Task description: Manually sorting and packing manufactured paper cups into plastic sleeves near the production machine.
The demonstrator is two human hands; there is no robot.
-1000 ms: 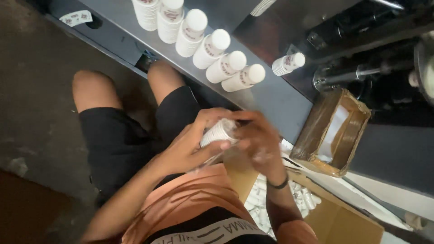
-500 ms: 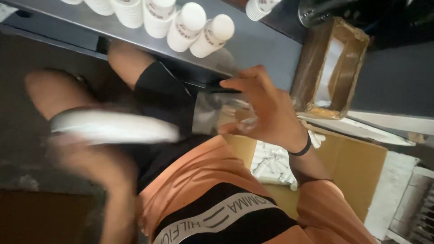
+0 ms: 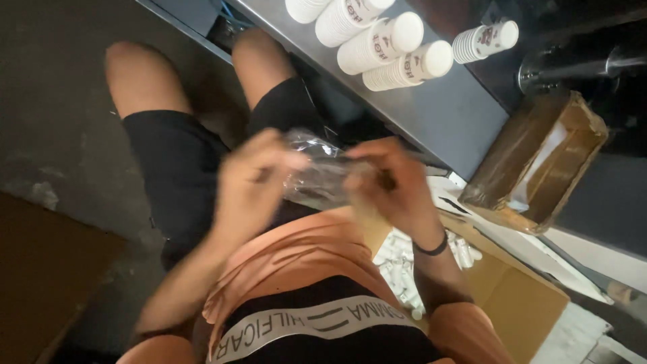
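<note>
Below the grey bench (image 3: 445, 114) with its white bottles (image 3: 381, 44) along the top of the frame, your left hand (image 3: 253, 185) and right hand (image 3: 394, 185) pinch a clear plastic bag (image 3: 317, 175) at mid-frame, light, limp and probably slippery, best gripped by its edges.

Clear plastic wrapper (image 3: 317, 176) between left hand (image 3: 251, 183) and right hand (image 3: 389, 185)

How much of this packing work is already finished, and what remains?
Done: white bottles lie in a row on the grey shelf. In hand: left hand and right hand both hold a clear plastic bag; nothing visible inside. Left: more small white bottles sit in the cardboard box.
</note>
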